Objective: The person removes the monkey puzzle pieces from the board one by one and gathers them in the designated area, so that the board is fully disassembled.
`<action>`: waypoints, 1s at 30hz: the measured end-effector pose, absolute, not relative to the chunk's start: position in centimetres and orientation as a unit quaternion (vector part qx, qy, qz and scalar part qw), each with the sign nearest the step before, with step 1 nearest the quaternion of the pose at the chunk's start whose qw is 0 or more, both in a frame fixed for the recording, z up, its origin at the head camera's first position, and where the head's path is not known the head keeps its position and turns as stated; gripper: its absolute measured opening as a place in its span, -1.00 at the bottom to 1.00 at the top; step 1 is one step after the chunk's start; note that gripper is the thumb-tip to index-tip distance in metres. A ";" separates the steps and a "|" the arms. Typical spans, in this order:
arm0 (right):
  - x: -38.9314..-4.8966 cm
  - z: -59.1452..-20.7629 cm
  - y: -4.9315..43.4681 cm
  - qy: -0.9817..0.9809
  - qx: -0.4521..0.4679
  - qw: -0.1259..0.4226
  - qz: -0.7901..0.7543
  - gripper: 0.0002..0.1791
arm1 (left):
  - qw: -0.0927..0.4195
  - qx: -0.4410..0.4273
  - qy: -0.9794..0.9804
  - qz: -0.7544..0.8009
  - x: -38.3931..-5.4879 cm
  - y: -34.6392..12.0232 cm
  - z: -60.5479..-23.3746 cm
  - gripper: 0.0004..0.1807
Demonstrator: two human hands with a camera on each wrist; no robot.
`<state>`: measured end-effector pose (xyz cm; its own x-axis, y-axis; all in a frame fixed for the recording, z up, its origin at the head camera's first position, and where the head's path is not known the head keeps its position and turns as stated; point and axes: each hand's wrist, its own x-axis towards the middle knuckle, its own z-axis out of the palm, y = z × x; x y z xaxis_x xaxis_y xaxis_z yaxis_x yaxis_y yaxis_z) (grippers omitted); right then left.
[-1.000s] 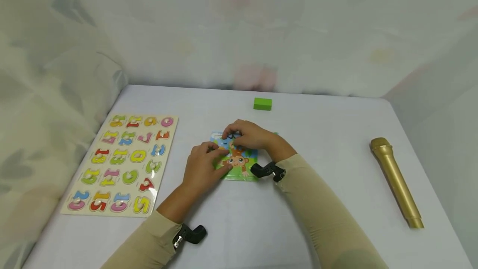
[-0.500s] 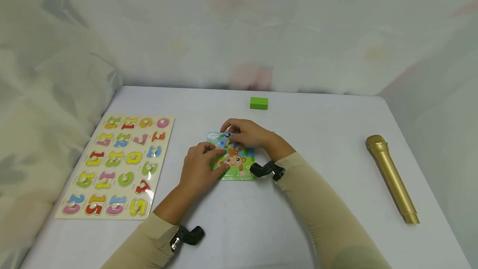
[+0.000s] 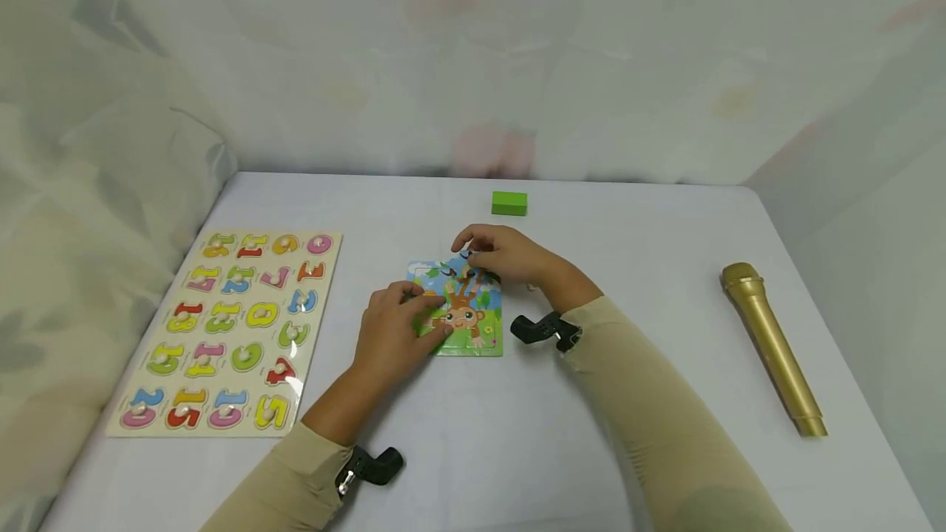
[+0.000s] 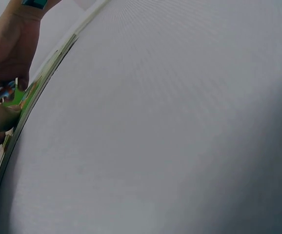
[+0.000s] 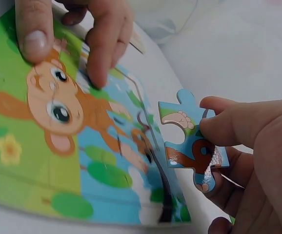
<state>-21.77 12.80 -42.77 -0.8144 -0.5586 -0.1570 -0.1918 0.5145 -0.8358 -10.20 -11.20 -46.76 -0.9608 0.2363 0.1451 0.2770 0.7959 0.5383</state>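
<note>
A jigsaw puzzle (image 3: pixel 473 343) with a cartoon monkey on green and blue lies flat at the middle of the table. My left hand (image 3: pixel 392 331) rests on its left side, thumb and fingertips spread over the picture; in the right wrist view, the thumb (image 5: pixel 35 41) touches by the monkey's head. Just over the far edge, my right hand (image 3: pixel 510 257) pinches a puzzle piece (image 5: pixel 182 151) between thumb and fingers. This piece is blue with a brown curl and a small foot, and it is held tilted, raised off the picture.
A number puzzle board (image 3: pixel 247 335) with knobbed pieces lies to the left. Beyond the jigsaw stands a green block (image 3: pixel 509 204). A gold microphone (image 3: pixel 772 347) lies at the far right. Floral cloth (image 3: pixel 473 64) hangs behind the table.
My right hand has lifted a piece from the puzzle's upper part and shifted slightly right and away. The left hand stays on the picture. The head view has shifted a little.
</note>
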 end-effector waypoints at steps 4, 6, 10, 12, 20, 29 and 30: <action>-21.6 -42.7 13.9 0.849 -0.197 0.209 -0.443 -0.69 | 0.035 -0.134 -0.946 -0.292 -10.2 -11.2 -46.7 -0.55; -21.5 -42.7 14.5 0.851 -0.176 0.217 -0.444 -0.70 | 0.035 -0.134 -0.947 -0.291 -10.2 -11.2 -46.6 -0.55; -21.3 -42.6 15.5 0.852 -0.153 0.224 -0.448 -0.71 | 0.034 -0.131 -0.947 -0.290 -10.2 -11.3 -46.6 -0.54; -21.3 -42.5 16.0 0.856 -0.157 0.215 -0.444 -0.71 | 0.031 -0.127 -0.948 -0.290 -10.1 -11.4 -46.6 -0.54; -21.1 -42.7 18.9 0.870 -0.144 0.197 -0.429 -0.71 | 0.020 -0.122 -0.947 -0.296 -10.2 -11.5 -46.7 -0.53; -20.4 -43.1 21.6 0.876 -0.104 0.200 -0.427 -0.72 | 0.013 -0.117 -0.949 -0.293 -10.1 -11.6 -47.0 -0.53; -20.3 -43.1 21.8 0.876 -0.100 0.201 -0.427 -0.72 | 0.013 -0.118 -0.948 -0.294 -10.1 -11.6 -47.0 -0.53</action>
<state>-20.32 21.84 -43.14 -0.8994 -0.3471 -0.2656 -0.0049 0.6157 -0.7880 -10.05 -11.58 -47.00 -0.9719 0.2157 0.0947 0.2314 0.7991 0.5549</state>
